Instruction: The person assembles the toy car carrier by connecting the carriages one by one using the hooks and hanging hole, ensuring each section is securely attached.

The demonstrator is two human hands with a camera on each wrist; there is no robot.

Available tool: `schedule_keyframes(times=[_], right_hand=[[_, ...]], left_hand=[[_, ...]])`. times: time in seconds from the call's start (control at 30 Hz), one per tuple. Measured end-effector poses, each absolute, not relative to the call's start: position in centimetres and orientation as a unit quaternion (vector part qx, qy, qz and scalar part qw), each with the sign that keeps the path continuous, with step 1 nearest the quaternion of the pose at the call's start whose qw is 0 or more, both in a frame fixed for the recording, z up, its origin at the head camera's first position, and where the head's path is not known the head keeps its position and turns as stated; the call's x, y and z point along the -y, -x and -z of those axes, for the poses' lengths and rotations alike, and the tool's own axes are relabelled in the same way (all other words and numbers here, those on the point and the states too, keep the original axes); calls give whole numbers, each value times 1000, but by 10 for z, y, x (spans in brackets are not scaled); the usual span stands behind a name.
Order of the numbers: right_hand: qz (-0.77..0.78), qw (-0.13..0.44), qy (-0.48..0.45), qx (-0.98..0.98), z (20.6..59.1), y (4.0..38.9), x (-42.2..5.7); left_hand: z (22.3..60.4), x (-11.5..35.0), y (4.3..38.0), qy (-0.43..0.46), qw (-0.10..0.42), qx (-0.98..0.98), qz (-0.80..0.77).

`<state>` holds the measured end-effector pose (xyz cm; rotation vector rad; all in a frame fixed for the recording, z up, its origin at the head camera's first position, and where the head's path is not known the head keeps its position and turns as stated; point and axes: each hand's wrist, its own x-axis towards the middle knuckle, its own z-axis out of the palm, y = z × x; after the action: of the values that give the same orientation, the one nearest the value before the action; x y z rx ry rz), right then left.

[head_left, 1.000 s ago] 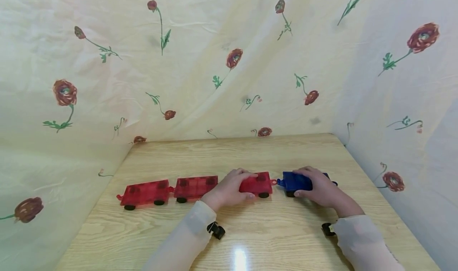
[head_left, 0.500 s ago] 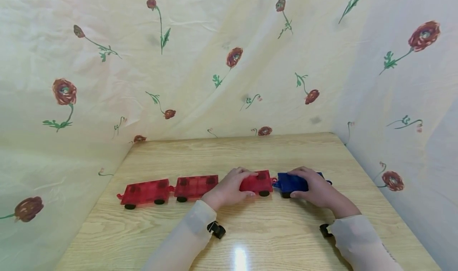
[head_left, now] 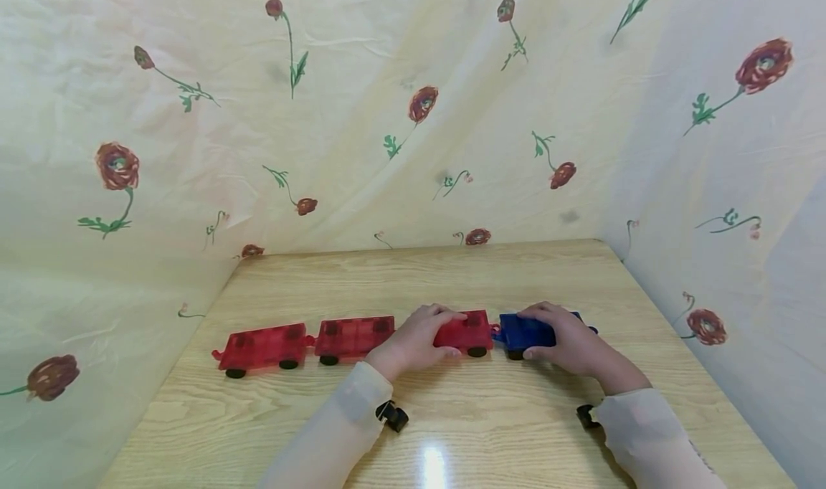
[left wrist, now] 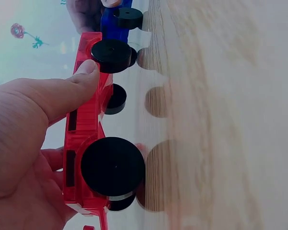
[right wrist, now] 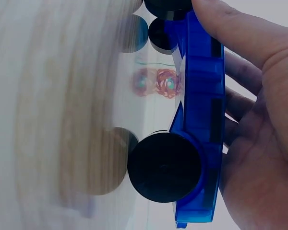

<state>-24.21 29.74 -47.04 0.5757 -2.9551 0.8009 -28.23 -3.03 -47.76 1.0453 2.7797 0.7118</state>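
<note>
In the head view my left hand (head_left: 419, 338) grips a see-through red toy train car (head_left: 470, 331) by its long sides. The thumb lies along the near side, as the left wrist view shows, above black wheels (left wrist: 113, 166). To its right, my right hand (head_left: 564, 340) holds a blue toy train car (head_left: 525, 331) the same way, its wheel (right wrist: 164, 167) showing in the right wrist view. The blue car's hook meets the red car's ring (head_left: 495, 329); whether they are locked is too small to tell. The held red car's left end is hidden by my left hand.
Two more red cars, one in the middle (head_left: 353, 337) and one at far left (head_left: 263, 347), stand joined in line on the wooden table (head_left: 413, 281). A flowered cloth (head_left: 361, 116) closes the back and sides. Black wrist cameras hang below both sleeves.
My right hand has moved the blue car left until its hook met the held red car's ring, then stayed there. My left hand has barely moved.
</note>
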Motion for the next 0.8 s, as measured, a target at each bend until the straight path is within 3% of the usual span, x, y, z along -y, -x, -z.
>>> schedule_keyframes(times=[0.8], right_hand=[[-259,9,-179,949,469,242,-299]], left_hand=[[473,32,280,-331,53,-914,-230]])
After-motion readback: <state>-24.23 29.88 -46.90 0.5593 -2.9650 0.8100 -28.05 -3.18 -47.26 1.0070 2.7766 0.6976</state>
